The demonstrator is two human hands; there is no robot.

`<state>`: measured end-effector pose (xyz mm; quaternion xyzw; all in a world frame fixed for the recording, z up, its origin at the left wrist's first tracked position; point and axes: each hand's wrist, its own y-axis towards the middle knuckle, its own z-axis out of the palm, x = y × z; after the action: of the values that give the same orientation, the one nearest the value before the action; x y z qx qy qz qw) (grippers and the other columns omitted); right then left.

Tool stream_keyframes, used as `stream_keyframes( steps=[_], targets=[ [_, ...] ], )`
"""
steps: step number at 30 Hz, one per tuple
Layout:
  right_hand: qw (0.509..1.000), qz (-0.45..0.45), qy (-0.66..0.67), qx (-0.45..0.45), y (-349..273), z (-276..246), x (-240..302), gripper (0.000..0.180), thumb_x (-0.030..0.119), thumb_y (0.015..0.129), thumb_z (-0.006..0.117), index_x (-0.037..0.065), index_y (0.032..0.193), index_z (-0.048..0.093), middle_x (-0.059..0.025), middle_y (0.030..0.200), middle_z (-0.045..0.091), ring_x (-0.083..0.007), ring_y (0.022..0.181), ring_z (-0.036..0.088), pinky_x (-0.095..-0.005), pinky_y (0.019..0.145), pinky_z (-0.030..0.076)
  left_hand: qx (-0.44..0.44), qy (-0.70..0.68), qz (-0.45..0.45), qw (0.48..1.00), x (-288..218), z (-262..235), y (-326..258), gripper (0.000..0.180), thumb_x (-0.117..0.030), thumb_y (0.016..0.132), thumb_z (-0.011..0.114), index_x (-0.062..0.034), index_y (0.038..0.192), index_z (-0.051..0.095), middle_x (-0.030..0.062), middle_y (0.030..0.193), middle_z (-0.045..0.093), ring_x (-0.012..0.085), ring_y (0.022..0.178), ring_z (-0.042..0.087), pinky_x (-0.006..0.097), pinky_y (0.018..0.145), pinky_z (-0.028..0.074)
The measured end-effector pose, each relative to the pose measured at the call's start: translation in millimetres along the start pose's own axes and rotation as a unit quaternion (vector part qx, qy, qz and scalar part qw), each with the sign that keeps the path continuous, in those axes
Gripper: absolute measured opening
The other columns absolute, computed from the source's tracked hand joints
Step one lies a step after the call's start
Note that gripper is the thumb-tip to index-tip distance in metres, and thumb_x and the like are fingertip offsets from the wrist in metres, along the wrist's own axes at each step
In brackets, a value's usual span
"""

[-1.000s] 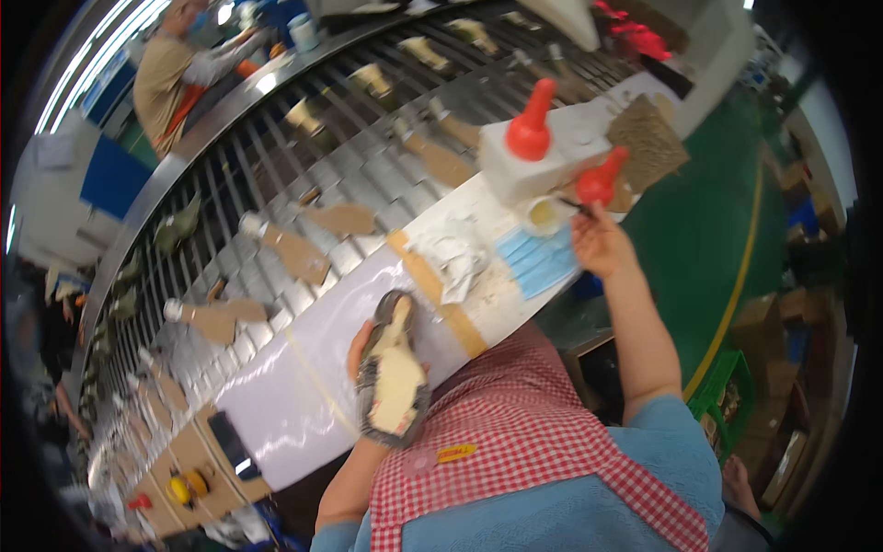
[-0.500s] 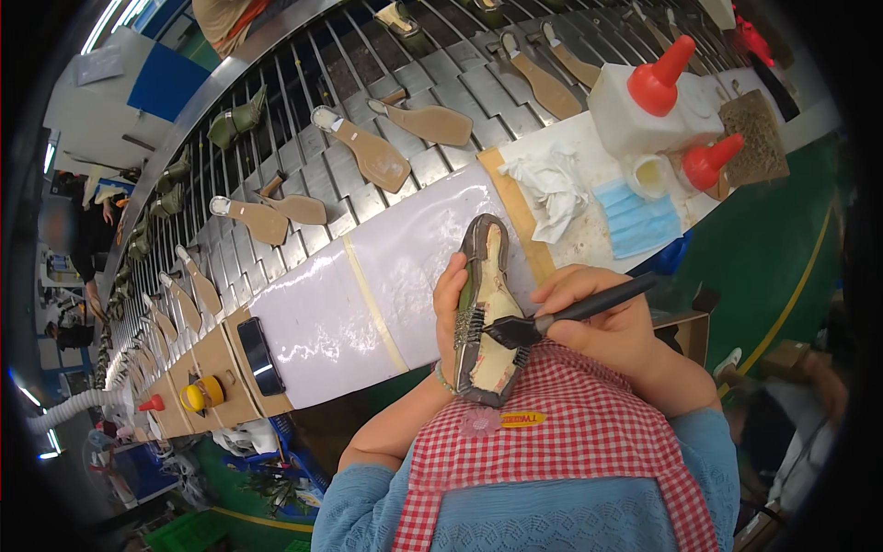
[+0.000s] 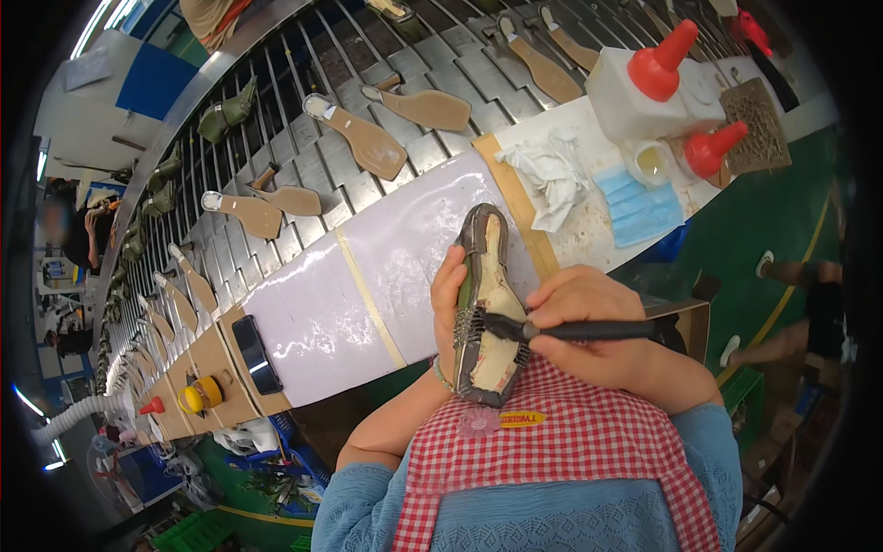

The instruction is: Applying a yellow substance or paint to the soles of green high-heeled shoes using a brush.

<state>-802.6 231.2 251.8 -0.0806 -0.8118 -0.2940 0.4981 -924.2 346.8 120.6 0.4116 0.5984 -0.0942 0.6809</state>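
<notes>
My left hand [image 3: 446, 299] is wrapped around the left side of a dark olive shoe upper [image 3: 493, 267], which is held bottom up over the table's near edge. Its underside shows a cream middle with a dark folded rim, and dark strappy bits show at its waist. My right hand [image 3: 593, 304] grips a brush [image 3: 598, 330] by its black handle. The dark brush head rests against the cream underside near the shoe's middle, its tip partly hard to make out. A red checked apron lies just below the shoe.
Beyond the table a slatted metal conveyor [image 3: 340, 198] carries tan soles [image 3: 359, 138] and green shoe uppers [image 3: 227, 110]. To the right stand a white bottle with a red nozzle [image 3: 662, 64], an open cup [image 3: 651, 166], crumpled tissue [image 3: 549, 175] and a blue mask [image 3: 636, 202]. A phone [image 3: 257, 354] lies left.
The brush handle has swung down from slanting upward to nearly level, and my right hand has turned with it. The shoe stays almost in place. A passer-by's legs now show at the right.
</notes>
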Motion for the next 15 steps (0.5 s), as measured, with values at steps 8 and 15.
stream_keyframes(
  steps=[8, 15],
  targets=[
    [0.995, -0.047, 0.030, 0.079, 0.2, 3.7, 8.3, 0.023, 0.007, 0.068, 0.077, 0.004, 0.086, 0.064, -0.0088, 0.081, 0.065, -0.0269, 0.083, 0.064, -0.0366, 0.073, 0.050, -0.001, 0.019, 0.013, 1.000, 1.0, -4.0, 0.4, 0.075, 0.001, 0.073, 0.073, -0.0103, 0.135, 0.031, 0.0157, 0.140, 0.030, 0.0257, 0.125, 0.041, 0.037, 0.100, 0.042],
    [0.968, 0.097, 0.226, -0.047, -4.5, -6.0, 11.2, 0.020, 0.005, 0.075, 0.073, 0.000, 0.091, 0.063, -0.0147, 0.093, 0.064, -0.0199, 0.088, 0.061, -0.0295, 0.079, 0.047, -0.007, -0.013, -0.161, 0.987, -2.2, -37.4, 14.5, 0.072, -0.004, 0.072, 0.074, -0.0040, 0.135, 0.038, 0.0132, 0.134, 0.040, 0.0248, 0.126, 0.041, 0.037, 0.106, 0.034]
  ],
)
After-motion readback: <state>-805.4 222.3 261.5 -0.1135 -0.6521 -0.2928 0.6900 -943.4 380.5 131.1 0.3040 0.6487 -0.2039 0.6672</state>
